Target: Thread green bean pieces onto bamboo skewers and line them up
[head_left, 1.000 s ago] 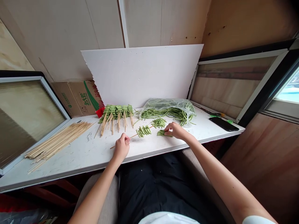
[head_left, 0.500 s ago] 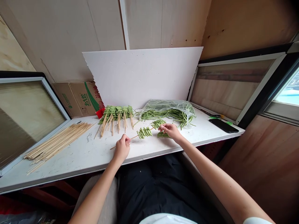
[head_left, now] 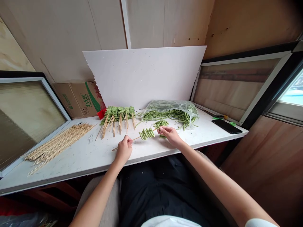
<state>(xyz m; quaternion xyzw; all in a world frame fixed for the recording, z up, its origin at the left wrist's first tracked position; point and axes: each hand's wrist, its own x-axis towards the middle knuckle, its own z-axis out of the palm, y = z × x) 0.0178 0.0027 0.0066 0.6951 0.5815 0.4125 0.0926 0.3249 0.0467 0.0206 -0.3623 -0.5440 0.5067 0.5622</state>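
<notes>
My left hand (head_left: 124, 148) is closed around a wooden skewer (head_left: 136, 138), whose blunt end sticks out to the left behind it. Several cut pieces of green bean (head_left: 147, 134) sit threaded crosswise along the skewer's upper half. At the skewer's tip, the fingers of my right hand (head_left: 169, 135) are pinched on a small piece of green bean (head_left: 158, 127). Just beyond this hand lies a pile of cut bean pieces (head_left: 162, 123); more pieces are partly hidden under it. Finished bean skewers (head_left: 119, 113) lie stacked behind, handles toward me.
Bare skewers (head_left: 60, 143) lie in a spread bundle at left on the white table (head_left: 99, 160). Long uncut beans (head_left: 170, 114) spill from a clear plastic bag at the back. A phone (head_left: 226, 126) lies at right. A white board (head_left: 146, 77) and a cardboard box (head_left: 80, 99) stand behind.
My right hand has shifted slightly left, bringing its pinched fingers nearer the threaded beans at the skewer's tip. The left hand keeps its hold, almost unmoved.
</notes>
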